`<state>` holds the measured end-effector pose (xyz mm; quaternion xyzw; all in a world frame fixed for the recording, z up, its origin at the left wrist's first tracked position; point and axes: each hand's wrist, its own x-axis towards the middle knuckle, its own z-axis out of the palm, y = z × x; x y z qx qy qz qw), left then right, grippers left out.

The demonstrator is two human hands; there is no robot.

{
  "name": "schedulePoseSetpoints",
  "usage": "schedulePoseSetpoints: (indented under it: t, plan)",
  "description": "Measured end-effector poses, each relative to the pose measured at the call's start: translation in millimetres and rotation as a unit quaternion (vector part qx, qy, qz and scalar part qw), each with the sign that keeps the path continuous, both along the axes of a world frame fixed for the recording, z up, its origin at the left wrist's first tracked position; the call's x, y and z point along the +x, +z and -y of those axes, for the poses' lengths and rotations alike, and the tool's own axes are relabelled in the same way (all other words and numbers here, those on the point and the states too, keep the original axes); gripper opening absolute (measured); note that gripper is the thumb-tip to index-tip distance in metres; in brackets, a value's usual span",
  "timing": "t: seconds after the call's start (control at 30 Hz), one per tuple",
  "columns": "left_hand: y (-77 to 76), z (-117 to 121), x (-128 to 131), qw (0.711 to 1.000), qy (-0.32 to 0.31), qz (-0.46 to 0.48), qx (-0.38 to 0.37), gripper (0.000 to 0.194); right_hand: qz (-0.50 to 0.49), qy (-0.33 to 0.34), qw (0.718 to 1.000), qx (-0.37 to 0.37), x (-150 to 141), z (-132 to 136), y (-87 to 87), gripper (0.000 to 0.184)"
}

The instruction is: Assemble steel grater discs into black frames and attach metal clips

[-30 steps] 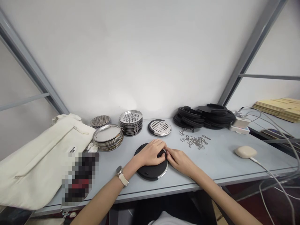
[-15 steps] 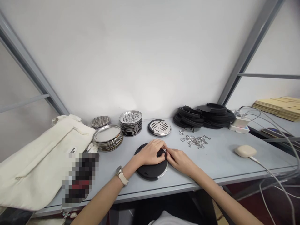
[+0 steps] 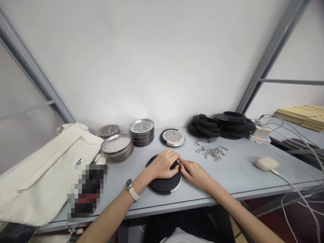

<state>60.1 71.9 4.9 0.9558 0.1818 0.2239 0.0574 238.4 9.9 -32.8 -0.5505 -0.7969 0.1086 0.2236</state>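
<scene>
A round black disc with a metal rim [image 3: 164, 184] lies on the grey table [image 3: 235, 175] right in front of me. My left hand [image 3: 163, 164] rests on top of it, fingers curled and pressing at its right edge. My right hand [image 3: 194, 173] meets it there, fingertips pinched around a small metal clip [image 3: 178, 162] at the disc's rim. A watch with a pale strap sits on my left wrist [image 3: 132, 189].
Behind are stacks of metal plates [image 3: 116, 148], perforated metal discs [image 3: 141, 131], one assembled grater disc [image 3: 172, 137], black rubber rings [image 3: 222, 125] and several loose metal clips [image 3: 211, 152]. A cream bag [image 3: 43, 168] lies left; a beige puck with cable [image 3: 266, 163] lies right.
</scene>
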Motion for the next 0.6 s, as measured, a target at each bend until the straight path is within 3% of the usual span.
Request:
schedulePoseSetpoints:
  t: [0.6]
  plan:
    - [-2.0, -4.0, -0.5, 0.999, 0.005, 0.032, -0.041, 0.017, -0.019, -0.004, 1.000, 0.000, -0.9, 1.9, 2.5, 0.021]
